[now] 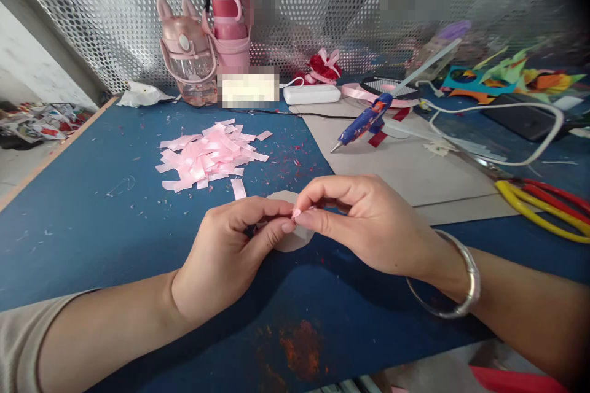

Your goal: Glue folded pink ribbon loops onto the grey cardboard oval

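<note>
Fingertips of my left hand (239, 245) and my right hand (364, 221) meet over the table, both closed in a pinch. Between them shows a small bit of pink ribbon (295, 214), mostly hidden by the fingers. Just beneath lies a pale round piece (295, 241), partly covered by my hands; its material I cannot make out. A heap of cut pink ribbon pieces (209, 156) lies beyond my left hand, with a single ribbon piece (238, 189) closest to my fingers. My right wrist wears a silver bangle (472, 282).
A blue glue gun (364, 123) rests on grey cardboard (391, 178), nozzle toward me. Yellow- and red-handled scissors (530, 202) lie at right. Pink bottles (191, 55), a white power strip (312, 94), a white cable (507, 163) and a dark phone (519, 116) are along the back.
</note>
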